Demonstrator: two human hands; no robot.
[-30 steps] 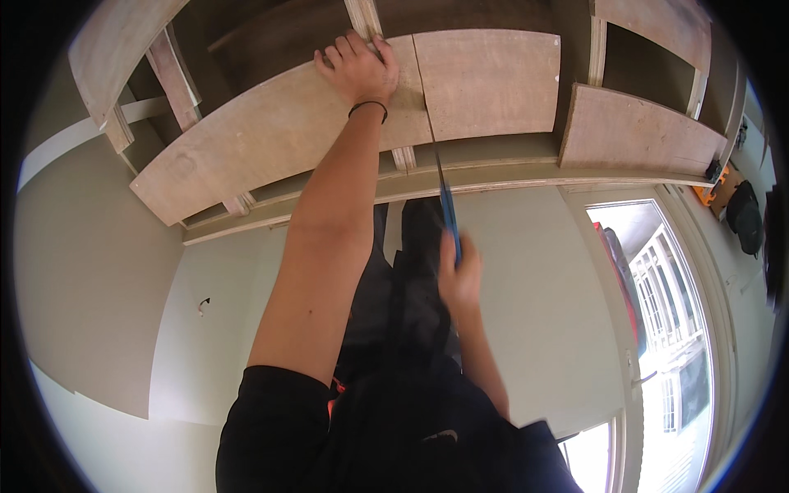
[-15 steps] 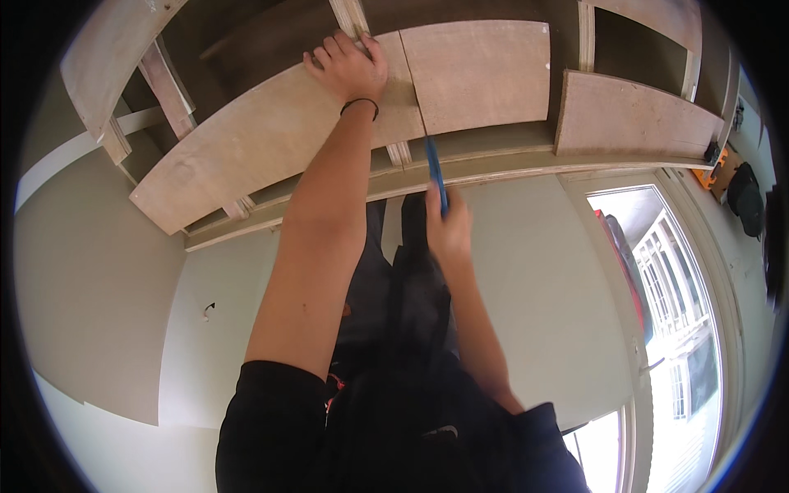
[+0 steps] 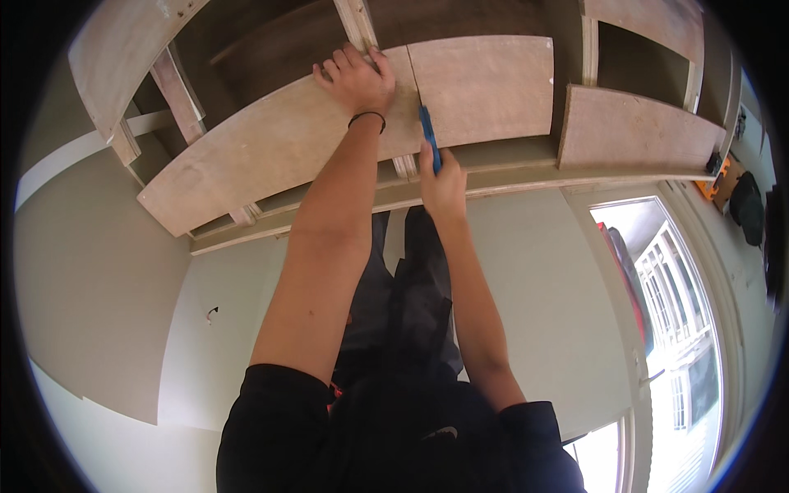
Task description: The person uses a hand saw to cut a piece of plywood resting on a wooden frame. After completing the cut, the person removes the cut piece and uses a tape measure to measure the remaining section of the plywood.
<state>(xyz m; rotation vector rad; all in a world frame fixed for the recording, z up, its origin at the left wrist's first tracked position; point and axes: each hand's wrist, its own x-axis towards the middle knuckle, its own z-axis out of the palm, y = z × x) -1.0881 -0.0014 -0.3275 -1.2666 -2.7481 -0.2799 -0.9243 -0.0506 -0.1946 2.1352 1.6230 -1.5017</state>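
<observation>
A long, pale plywood board (image 3: 246, 135) with a curved far edge lies across wooden supports. My left hand (image 3: 359, 80) presses on it near the far edge, fingers spread toward a slat behind. To its right, a thin dark line crosses the board toward its near edge. My right hand (image 3: 444, 187) grips what looks like a blue-handled hand saw (image 3: 428, 131), seen nearly edge-on. The blue part lies over the board along the line; the blade is hard to tell from the line. My right fingers are wrapped around the handle's near end.
A wooden rail (image 3: 329, 201) runs along the board's near side. Another plywood panel (image 3: 641, 130) rests at the right, and one more (image 3: 123, 62) at the upper left. A glazed door (image 3: 666, 304) stands at the right. A dark cap (image 3: 746, 197) is near the right rim.
My right hand has moved away from me along the line, bringing the blue handle over the board. My left hand keeps its place on the board. The whole view has shifted slightly.
</observation>
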